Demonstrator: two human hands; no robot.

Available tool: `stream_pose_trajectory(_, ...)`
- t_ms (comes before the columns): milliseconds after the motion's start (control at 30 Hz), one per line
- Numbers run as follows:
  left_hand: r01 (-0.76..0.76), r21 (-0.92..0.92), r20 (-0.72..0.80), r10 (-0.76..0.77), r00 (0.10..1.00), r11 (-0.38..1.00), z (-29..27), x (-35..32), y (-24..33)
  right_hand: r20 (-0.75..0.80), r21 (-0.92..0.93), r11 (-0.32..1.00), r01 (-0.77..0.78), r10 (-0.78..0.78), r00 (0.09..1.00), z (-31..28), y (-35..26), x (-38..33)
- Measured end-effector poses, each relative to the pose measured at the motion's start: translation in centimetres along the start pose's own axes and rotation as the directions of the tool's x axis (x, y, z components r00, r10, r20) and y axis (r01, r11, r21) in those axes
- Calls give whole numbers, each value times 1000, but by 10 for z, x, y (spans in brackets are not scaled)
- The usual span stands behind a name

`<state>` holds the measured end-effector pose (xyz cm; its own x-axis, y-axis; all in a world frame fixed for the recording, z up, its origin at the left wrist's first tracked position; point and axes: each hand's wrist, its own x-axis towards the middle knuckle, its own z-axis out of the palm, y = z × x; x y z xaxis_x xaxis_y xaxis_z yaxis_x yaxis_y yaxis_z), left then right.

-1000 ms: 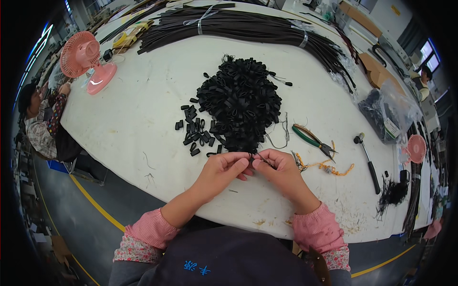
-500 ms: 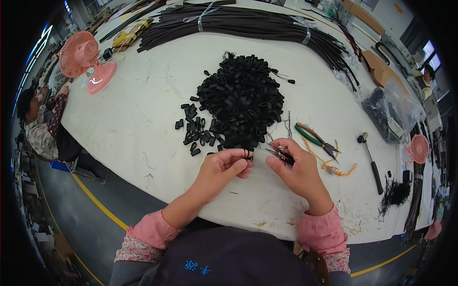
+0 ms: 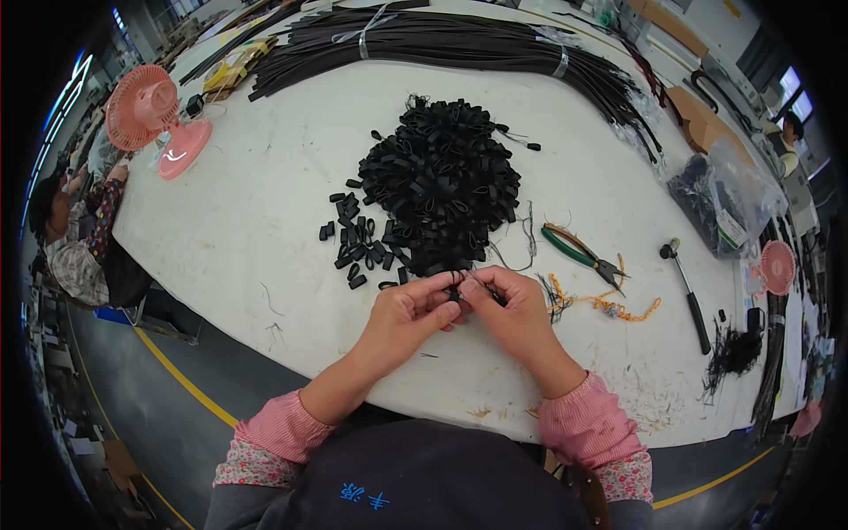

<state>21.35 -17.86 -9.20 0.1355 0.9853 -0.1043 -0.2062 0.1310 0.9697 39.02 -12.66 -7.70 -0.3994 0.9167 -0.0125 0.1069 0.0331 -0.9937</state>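
Note:
A small black strap loop (image 3: pixel 454 292) is pinched between the thumb and fingers of my left hand (image 3: pixel 402 311). Right beside it, my right hand (image 3: pixel 512 316) closes thumb and forefinger at the loop, where fine threads seem to stick up. A dark pair of thread snips (image 3: pixel 497 299) lies tucked in the right hand, mostly hidden by the fingers. Just beyond both hands rises a big heap of black strap loops (image 3: pixel 442 185), with several loose loops (image 3: pixel 358 238) scattered on its left.
Green-handled pliers (image 3: pixel 579 254), an orange cord (image 3: pixel 632 313) and a hammer (image 3: pixel 687 296) lie to the right. Black thread scraps (image 3: pixel 735 353) sit farther right. A long bundle of black strips (image 3: pixel 442 40) spans the back of the white table (image 3: pixel 256 194). A pink fan (image 3: pixel 159 115) stands left; a person (image 3: pixel 75 221) sits beyond.
My right hand has moved left to meet the left hand at the loop. The snips, whose blades pointed out before, are now mostly covered. The left hand stays nearly in place.

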Motion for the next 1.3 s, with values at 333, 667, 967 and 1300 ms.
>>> stream_pose_trajectory(333, 54, 5, -5, -54, 999, 999, 1, -2, 8, -200, -752, 659, -18, -201, 959, -37, -15, 0)
stream_pose_trajectory(667, 26, -5, -1, -26, 1000, 1000, 0, -2, 4, 250, -684, 566, 459, -410, 877, -28, -25, -8)
stream_pose_trajectory(967, 12, 8, 9, -12, 1000, 1000, 0, -2, 2, 232, -679, 558, 478, -454, 860, -21, -18, -7)
stream_pose_trajectory(1300, 9, 24, 26, -9, 1000, 1000, 0, -2, 3, 264, -721, 476, 504, -483, 835, -19, -15, -6)
